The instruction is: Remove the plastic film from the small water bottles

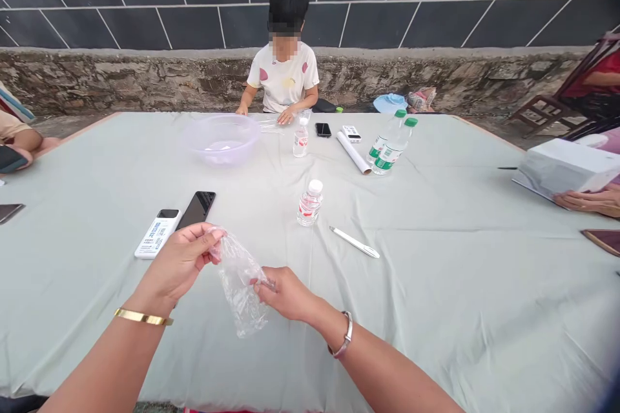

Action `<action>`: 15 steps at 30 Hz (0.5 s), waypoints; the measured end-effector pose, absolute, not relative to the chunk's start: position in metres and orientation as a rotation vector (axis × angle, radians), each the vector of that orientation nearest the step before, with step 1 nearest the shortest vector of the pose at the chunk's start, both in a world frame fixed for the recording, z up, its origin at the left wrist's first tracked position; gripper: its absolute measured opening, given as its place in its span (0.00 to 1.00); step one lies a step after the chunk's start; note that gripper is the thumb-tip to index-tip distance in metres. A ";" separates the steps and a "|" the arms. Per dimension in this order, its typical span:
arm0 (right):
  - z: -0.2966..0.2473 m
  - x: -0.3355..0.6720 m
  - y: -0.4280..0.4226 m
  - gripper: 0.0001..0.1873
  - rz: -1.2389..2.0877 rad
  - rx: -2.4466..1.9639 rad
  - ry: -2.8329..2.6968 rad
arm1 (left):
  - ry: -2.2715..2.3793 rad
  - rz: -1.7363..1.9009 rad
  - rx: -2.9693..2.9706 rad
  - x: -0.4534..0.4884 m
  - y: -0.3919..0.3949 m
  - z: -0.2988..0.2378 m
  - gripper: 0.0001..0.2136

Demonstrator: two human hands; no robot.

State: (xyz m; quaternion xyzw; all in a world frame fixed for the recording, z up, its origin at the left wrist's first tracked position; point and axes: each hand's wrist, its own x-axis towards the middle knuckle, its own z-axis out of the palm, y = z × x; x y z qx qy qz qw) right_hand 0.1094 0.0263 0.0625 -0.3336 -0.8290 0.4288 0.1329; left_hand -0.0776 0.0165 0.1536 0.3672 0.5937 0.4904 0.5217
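A clear plastic bag point(242, 297) hangs between my two hands above the near part of the table. My left hand point(191, 255) pinches its upper left corner. Lower down on the right side, my right hand point(285, 293) grips the bag's edge between thumb and fingers. Beyond my left hand lie a white power bank point(157, 235) and a black phone point(197, 206). A small bottle with a white cap point(310, 205) stands ahead of my right hand, and a white pen-like cutter point(354, 242) lies to its right.
On the cloth-covered table point(436, 310) are a translucent purple basin point(223, 142), another small bottle point(301, 139), a white paper roll point(353, 153) and two green-capped bottles point(390, 148). Across sits a person point(285, 77) with both hands at the far edge. At right, a hand holds a white box point(571, 168).
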 end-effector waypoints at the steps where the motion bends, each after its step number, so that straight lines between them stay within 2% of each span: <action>1: 0.063 0.111 0.025 0.14 1.145 -1.045 -2.424 | 1.452 1.324 0.769 -0.074 0.022 0.145 0.10; 4: 0.075 0.118 0.024 0.09 0.769 -1.114 -2.636 | 1.617 1.427 0.899 -0.053 0.031 0.112 0.14; 6: 0.090 0.122 0.027 0.06 0.624 -1.100 -2.664 | 1.613 1.212 1.208 -0.037 0.027 0.096 0.16; 8: 0.103 0.127 0.035 0.06 0.583 -1.180 -2.504 | 1.390 1.001 1.305 -0.025 0.019 0.088 0.23; 10: 0.108 0.131 0.044 0.07 0.657 -1.294 -2.284 | 1.189 0.926 1.216 -0.018 0.013 0.085 0.26; 12: 0.102 0.137 0.052 0.07 0.891 -1.276 -2.140 | 1.184 0.959 1.103 -0.015 0.012 0.083 0.22; 15: 0.076 0.156 0.067 0.18 1.299 -1.053 -2.034 | 1.273 1.077 0.857 -0.016 0.017 0.077 0.17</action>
